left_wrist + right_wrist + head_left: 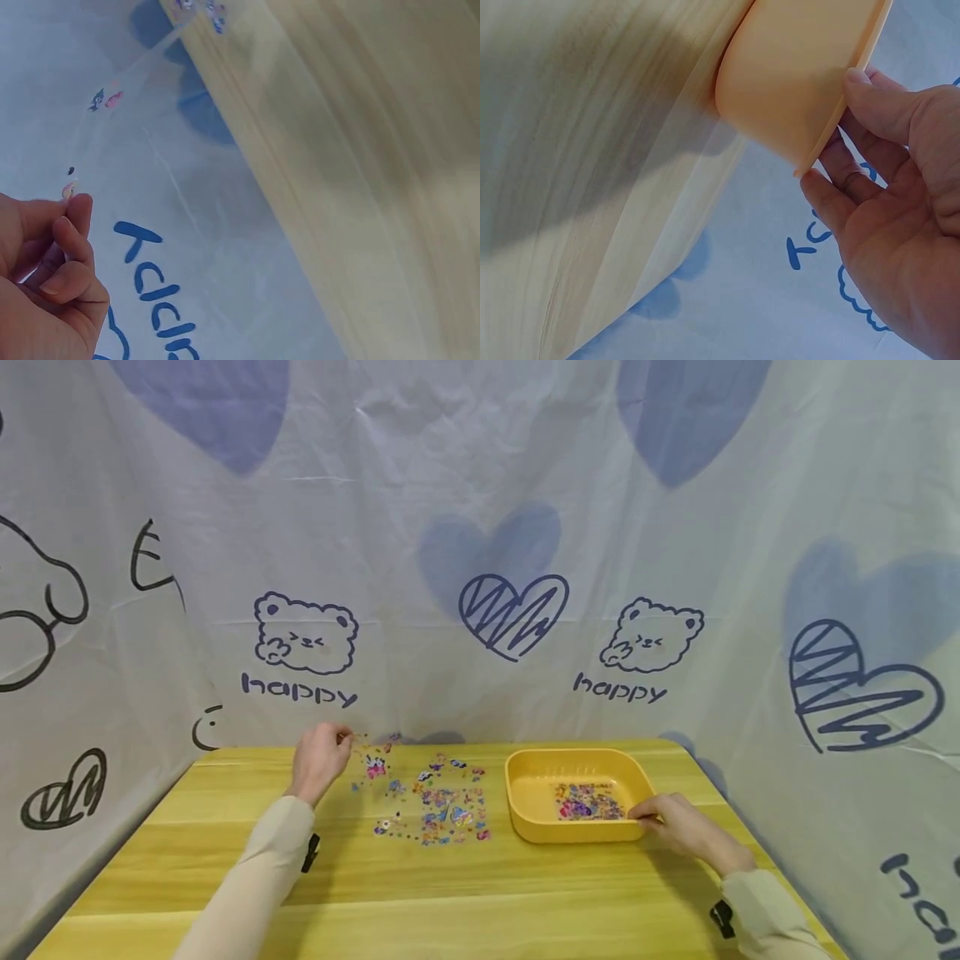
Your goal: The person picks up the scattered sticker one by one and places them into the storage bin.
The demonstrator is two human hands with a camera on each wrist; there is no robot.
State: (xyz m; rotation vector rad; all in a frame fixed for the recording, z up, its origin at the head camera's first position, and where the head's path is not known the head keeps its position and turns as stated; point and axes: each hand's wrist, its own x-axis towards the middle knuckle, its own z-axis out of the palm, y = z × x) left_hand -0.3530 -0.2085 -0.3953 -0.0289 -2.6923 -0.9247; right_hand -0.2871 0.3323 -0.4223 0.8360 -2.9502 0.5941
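Note:
My left hand (pixel 321 762) pinches the corner of a clear sticker sheet (pixel 377 767) printed with small colourful figures, above the back left of the table. In the left wrist view the left hand (pixel 56 277) has thumb and forefinger together on the sheet's edge, and the see-through sheet (pixel 112 99) stretches up and away. My right hand (pixel 686 831) grips the near right corner of a yellow plastic basin (pixel 577 833). Close up, the right hand's thumb (pixel 859 79) lies over the basin's rim, with the fingers at its outer side.
Inside the basin lies another patch of colourful stickers (pixel 588 802). More stickers (pixel 453 817) lie on the wood-grain table (pixel 450 893) left of the basin. A white printed cloth (pixel 495 710) hangs behind the table and along both sides.

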